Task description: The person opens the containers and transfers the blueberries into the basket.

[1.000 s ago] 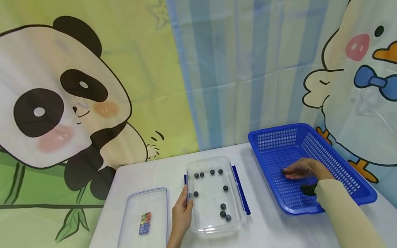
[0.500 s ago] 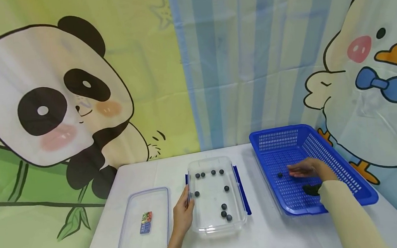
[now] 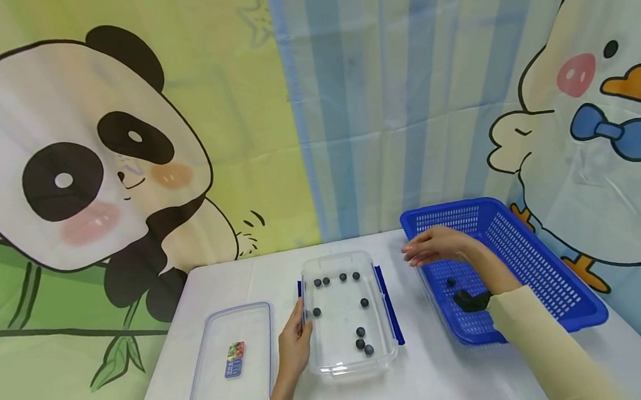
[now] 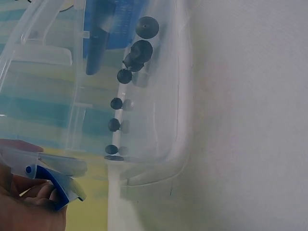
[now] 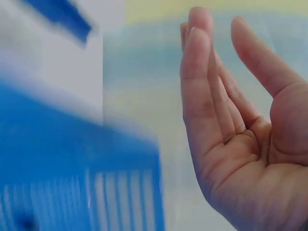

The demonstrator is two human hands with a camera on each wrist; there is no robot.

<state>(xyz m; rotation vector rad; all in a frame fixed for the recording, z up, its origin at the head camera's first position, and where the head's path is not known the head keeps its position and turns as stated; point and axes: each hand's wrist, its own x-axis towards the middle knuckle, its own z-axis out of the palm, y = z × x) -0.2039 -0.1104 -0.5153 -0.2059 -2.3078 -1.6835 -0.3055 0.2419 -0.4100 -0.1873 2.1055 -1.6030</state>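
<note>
A clear plastic box [image 3: 341,324] with blue side clips stands mid-table, holding several blueberries [image 4: 147,27]. My left hand [image 3: 295,343] grips its left side, fingers around the wall by the blue clip [image 4: 57,187] in the left wrist view. Over the left rim of the blue basket [image 3: 528,253] hovers my right hand [image 3: 439,245], its fingers together and gently bent. The right wrist view shows the thumb [image 5: 262,57] apart from the fingers, with nothing between them. One blueberry [image 3: 450,282] lies on the basket floor, below that hand.
Left of the box, a clear lid [image 3: 205,385] with a coloured label [image 3: 234,360] lies flat on the white table [image 3: 419,380]. A cartoon curtain [image 3: 349,128] hangs close behind the table. The basket's right rim reaches near the table's right edge.
My right hand has drawn back from the blueberry, risen and moved left over the basket rim. That blueberry stays on the basket floor. My left hand keeps its grip on the box.
</note>
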